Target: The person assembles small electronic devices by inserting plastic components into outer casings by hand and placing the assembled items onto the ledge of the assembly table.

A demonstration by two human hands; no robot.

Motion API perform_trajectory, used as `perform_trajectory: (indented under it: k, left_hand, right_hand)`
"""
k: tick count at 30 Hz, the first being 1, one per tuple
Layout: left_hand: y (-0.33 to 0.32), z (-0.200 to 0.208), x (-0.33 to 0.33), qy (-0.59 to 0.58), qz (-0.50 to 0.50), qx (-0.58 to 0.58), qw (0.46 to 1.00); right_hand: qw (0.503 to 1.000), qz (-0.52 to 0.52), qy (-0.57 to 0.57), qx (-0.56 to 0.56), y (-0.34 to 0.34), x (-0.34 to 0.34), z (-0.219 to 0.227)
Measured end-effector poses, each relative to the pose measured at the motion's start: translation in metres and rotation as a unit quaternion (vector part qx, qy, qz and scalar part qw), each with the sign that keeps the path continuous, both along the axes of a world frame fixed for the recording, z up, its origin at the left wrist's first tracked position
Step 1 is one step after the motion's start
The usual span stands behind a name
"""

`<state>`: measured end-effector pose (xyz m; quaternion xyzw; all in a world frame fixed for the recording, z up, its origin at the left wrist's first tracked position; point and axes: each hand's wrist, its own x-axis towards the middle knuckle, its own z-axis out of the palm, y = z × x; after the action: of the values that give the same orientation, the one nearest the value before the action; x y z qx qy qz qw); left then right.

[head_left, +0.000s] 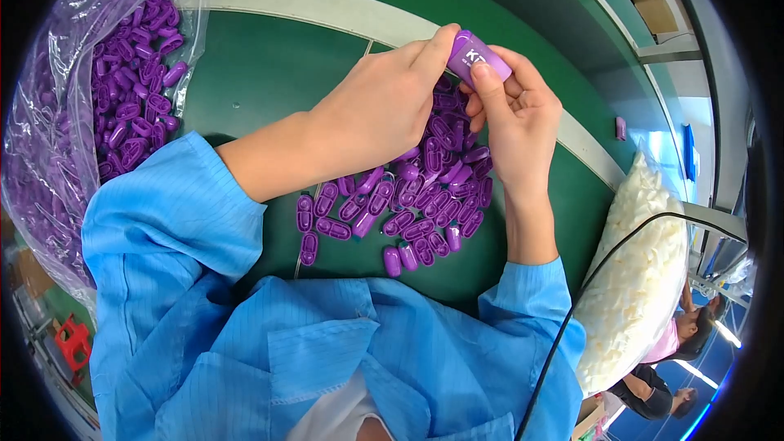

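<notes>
A purple rounded plastic casing (492, 65) with white print is held up between my two hands, above the far side of the pile. My right hand (523, 118) grips it, with the thumb across its printed face and the fingers behind. The curled fingers of my left hand (380, 110) close on its left end; their tips are mostly hidden behind the hand. Below both hands lies a loose pile of small purple oval plastic caps (429, 196), many with their hollow side up. A few longer purple casings (393, 261) lie at the pile's near edge.
A clear plastic bag (192, 4) full of purple caps stands at the left. A pale strip (318, 8) runs across the green table (253, 57). On the right are a sack of whitish pieces (641, 269), a black cable (563, 318) and other people (649, 388) beyond.
</notes>
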<state>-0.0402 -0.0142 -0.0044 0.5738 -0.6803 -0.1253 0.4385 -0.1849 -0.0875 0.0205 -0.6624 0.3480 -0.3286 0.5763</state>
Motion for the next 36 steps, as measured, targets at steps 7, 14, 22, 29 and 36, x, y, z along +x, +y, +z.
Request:
perform_trajectory:
  k: [7,14,22,29,36]
  left_hand:
    - [-0.011,0.011,0.009,0.093,-0.030,-0.040,0.994]
    - [-0.045,-0.014,0.056,0.208,0.014,0.091,0.974]
    - [-0.062,-0.012,0.101,0.053,0.223,0.046,0.972]
    - [-0.045,-0.005,0.042,-0.129,-0.012,-0.034,0.991]
    - [-0.029,-0.005,0.009,-0.221,-0.085,-0.028,0.971]
  right_hand:
    - [0.998,-0.013,-0.036,-0.058,-0.006,0.000,-0.006]
    - [0.959,-0.091,0.118,-0.242,-0.047,-0.013,-0.025]
    - [0.977,-0.159,0.089,-0.108,-0.086,-0.041,-0.053]
    - [0.970,-0.163,0.103,-0.149,-0.088,-0.037,-0.055]
    - [0.672,-0.302,0.448,-0.507,-0.181,-0.133,-0.037]
